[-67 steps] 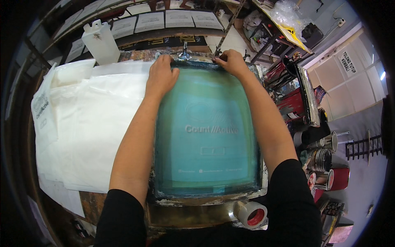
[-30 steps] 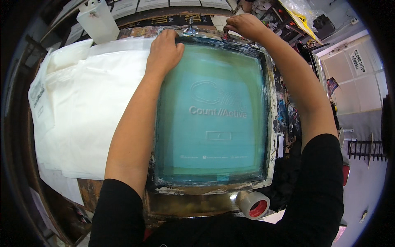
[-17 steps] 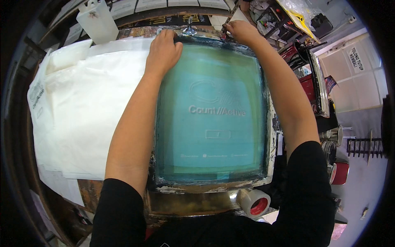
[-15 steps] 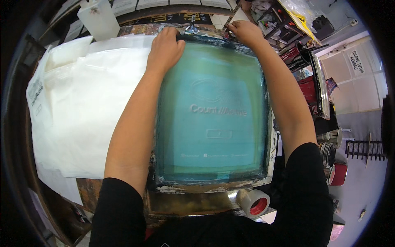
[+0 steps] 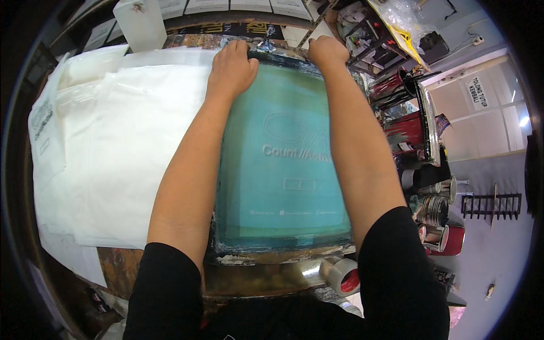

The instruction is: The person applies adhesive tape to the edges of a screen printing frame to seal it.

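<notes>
In front of me lies a screen-printing frame point(image 5: 283, 192) with teal mesh, pale lettering and line shapes in the stencil, and a dark, paint-caked border. My left hand point(image 5: 233, 67) is on its far left corner, fingers bent over the far edge. Past the far right part of the frame, my right hand point(image 5: 328, 52) is closed like a fist. A small dark tip shows beside its thumb, but what it holds is mostly hidden. Between the hands, at the frame's far edge, sits a paint-smeared metal clamp point(image 5: 266, 44). My right forearm covers the frame's right side.
White plastic sheets or bags point(image 5: 124, 153) are spread left of the frame. A white plastic container point(image 5: 140, 25) stands at the far left. A roll of clear tape point(image 5: 343, 277) lies near me. Paint cans point(image 5: 433, 209) and stained frames point(image 5: 428, 122) line the right.
My right hand has gone from a finger pinch to a closed fist, and its forearm has swung left over the frame. My left hand stays on the corner. The view has shifted slightly.
</notes>
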A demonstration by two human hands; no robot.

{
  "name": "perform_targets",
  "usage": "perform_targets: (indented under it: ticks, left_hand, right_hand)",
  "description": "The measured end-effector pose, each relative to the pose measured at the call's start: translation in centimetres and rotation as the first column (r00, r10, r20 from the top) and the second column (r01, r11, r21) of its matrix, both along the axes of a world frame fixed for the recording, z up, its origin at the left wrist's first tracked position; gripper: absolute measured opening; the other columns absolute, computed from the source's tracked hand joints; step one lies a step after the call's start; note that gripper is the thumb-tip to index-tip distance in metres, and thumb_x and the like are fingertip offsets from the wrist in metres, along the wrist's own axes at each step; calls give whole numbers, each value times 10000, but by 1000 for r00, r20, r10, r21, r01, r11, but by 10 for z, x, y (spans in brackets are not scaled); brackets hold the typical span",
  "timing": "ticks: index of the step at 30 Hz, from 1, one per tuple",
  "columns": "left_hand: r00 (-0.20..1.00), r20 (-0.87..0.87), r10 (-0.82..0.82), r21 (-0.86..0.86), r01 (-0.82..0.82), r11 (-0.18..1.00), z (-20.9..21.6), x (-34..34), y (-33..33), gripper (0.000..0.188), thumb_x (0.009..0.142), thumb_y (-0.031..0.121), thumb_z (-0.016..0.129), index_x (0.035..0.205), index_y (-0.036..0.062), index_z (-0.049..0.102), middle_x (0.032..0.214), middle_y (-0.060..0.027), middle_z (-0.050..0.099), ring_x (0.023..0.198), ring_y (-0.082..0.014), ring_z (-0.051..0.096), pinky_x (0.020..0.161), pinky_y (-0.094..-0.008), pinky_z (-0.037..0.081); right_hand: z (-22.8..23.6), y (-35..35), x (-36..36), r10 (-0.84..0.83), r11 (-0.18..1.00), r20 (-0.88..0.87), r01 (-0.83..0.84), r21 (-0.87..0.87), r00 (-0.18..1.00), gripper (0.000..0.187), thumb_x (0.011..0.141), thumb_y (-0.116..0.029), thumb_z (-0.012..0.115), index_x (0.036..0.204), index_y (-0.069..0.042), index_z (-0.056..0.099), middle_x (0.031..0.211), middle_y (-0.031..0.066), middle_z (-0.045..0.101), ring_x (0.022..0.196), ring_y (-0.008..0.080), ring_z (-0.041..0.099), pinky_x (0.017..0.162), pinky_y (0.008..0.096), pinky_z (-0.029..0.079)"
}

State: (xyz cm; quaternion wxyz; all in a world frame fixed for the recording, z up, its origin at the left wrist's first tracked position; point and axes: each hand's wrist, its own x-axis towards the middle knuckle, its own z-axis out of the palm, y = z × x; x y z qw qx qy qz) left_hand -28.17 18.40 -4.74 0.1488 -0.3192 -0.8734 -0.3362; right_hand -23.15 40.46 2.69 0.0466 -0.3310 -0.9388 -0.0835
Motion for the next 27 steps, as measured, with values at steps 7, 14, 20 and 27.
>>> perform_targets:
  ticks: [7,14,20,27]
  left_hand:
    - [1000,22,-10,37,9,999,1,2,2,325,906,235,590,1136,5,579,1176,-184,612,1165,-360,585,1040,-492,443]
    - [999,43,19,11,-19,1000,1,5,2,346,901,228,573,1164,5,583,1217,-181,612,1213,-346,565,1090,-491,409]
    - [1000,-16,-1,97,3,995,2,6,1,351,874,180,569,1154,-29,601,1170,-240,630,1125,-425,600,994,-525,470]
    - [997,79,-2,-17,3,1000,8,3,-2,368,906,216,551,1173,-34,588,1202,-207,619,1195,-384,573,1080,-497,418]
  right_hand:
    - [7,12,-3,4,1000,77,-4,-6,997,355,952,-307,552,1177,-135,766,1242,110,734,1122,300,714,864,442,582]
    - [-3,-5,-11,-174,981,-54,168,-95,983,322,920,-285,603,1151,-148,781,1192,69,758,1094,267,735,814,423,599]
    - [3,-6,-15,-228,964,-52,217,-155,972,321,909,-295,629,1148,-146,783,1218,71,749,1105,256,733,829,386,596]
    - [9,15,2,160,987,90,-158,-38,983,370,1022,-321,488,1183,-112,747,1237,101,730,1173,307,683,903,414,585]
